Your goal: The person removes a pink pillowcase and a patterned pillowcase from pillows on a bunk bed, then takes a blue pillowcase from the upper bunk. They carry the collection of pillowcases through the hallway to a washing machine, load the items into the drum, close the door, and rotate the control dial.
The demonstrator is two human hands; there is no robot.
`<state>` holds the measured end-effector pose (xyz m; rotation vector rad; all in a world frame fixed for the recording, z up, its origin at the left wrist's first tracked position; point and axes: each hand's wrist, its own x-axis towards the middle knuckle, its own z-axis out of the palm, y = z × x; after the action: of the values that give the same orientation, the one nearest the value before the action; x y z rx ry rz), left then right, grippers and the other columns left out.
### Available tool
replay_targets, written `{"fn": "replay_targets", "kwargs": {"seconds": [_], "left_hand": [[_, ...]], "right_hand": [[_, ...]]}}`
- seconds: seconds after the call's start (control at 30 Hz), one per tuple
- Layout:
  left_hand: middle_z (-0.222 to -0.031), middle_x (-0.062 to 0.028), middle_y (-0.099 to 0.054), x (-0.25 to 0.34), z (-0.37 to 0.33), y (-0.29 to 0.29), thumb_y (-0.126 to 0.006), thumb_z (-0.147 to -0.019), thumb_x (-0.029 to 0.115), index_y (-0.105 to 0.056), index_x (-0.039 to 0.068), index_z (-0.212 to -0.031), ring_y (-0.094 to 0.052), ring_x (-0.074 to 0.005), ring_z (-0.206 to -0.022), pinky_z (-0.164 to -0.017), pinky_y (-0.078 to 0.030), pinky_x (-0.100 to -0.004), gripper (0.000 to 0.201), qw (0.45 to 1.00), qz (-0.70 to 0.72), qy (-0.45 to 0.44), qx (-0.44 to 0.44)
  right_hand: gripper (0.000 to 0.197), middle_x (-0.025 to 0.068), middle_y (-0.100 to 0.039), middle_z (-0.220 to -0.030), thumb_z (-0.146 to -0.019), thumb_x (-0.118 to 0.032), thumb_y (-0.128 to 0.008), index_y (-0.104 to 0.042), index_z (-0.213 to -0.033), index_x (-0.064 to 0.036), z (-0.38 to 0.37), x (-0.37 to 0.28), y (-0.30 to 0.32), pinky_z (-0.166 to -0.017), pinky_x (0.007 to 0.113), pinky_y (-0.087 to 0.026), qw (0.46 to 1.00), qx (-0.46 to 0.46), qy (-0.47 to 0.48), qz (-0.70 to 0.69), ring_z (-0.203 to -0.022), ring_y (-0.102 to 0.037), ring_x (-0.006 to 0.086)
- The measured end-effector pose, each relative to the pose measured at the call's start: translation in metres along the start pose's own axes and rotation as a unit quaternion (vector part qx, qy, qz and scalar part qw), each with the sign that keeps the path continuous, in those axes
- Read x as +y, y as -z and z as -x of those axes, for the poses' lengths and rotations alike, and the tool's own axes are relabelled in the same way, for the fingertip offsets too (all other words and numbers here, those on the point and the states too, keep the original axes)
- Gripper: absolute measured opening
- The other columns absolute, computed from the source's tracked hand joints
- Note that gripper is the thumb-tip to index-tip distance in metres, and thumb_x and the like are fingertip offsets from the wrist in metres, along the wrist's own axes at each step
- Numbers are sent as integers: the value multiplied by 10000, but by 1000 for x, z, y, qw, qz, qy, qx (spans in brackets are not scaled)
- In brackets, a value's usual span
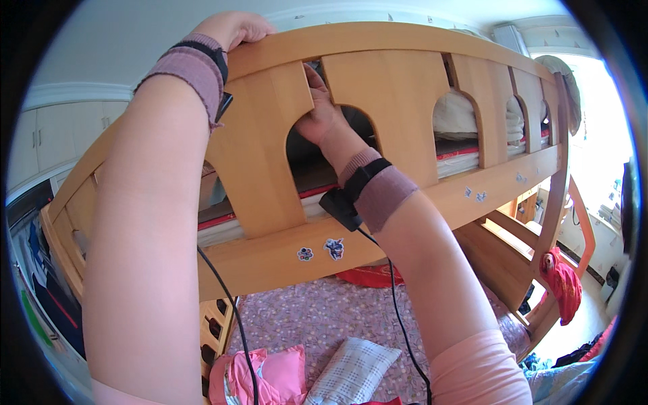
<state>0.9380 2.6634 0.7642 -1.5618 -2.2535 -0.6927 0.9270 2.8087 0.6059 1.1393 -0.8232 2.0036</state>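
The wooden guard rail of a bunk bed's upper bunk runs across in front of me. My left hand bends over its top edge, the fingers hidden behind the wood. Below and to the right, my right hand reaches through an arched opening beside a wide slat. Part of its fingers shows in the narrow slot above the arch, pointing upward; the rest is behind the slat. Whether either hand holds anything there is hidden. Each wrist wears a mauve cuff with a black strap; a black device hangs at the right one.
Black cables hang from both wrists. The lower bunk has a purple patterned sheet, a checked pillow and pink cloth. A red cloth hangs by the ladder at right. Bedding lies behind the guard rail.
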Motion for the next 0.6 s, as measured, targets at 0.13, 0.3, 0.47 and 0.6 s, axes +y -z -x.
{"fn": "replay_targets", "kwargs": {"seconds": [0.13,0.3,0.47,0.6], "left_hand": [[-984,-132,-697,-8,-45,13,-705,-722,283,-689,73,-958,-681,-224,-798,-731,-529,-430,317,991,-37,124,41],[-839,-106,-679,-26,-79,15,-692,-741,266,-671,52,-855,-660,-219,-729,-644,-530,-410,244,989,-39,59,131],[-802,-89,-643,-99,-90,124,-634,-810,246,-648,19,-831,-615,-197,-722,-644,-505,-374,229,915,-37,-42,399],[-846,-87,-643,-128,-41,295,-581,-873,259,-657,13,-865,-586,-178,-770,-697,-482,-351,258,860,-127,-15,495]], "right_hand": [[323,86,-608,-1127,-878,-26,-567,-517,-1187,-110,7,8,-5,-863,430,-508,995,95,23,0,-1018,-603,255],[296,107,-618,-1073,-873,-90,-582,-516,-1159,-55,28,-6,9,-828,405,-513,955,257,-46,140,-955,-614,262],[362,137,-621,-989,-878,-115,-541,-437,-1214,-31,74,-14,-34,-748,364,-514,871,223,-181,399,-863,-615,244],[309,125,-625,-916,-848,-87,-560,-506,-1138,4,94,-44,-37,-646,317,-501,873,209,-111,426,-767,-618,213]]}}
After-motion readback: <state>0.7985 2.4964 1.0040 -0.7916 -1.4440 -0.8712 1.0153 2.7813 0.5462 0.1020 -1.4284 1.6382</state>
